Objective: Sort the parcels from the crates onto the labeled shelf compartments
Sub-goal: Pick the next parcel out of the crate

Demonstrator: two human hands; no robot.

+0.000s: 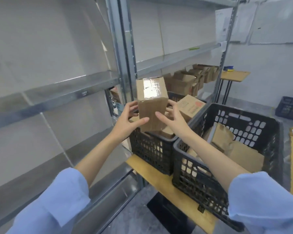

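Left hand point(127, 120) and right hand point(174, 119) clasp parcel point(152, 102) between fingers point(131, 105) (taped).

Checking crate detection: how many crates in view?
3. Left crate below the held box, right crate beside it, both on the bench; far crate on the floor, far right. Others may be hidden.

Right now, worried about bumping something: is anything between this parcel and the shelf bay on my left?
The left hand and right hand hold the parcel over the far crate. The steel uprights stand left of it, edging that bay; nothing else visible blocks the way.
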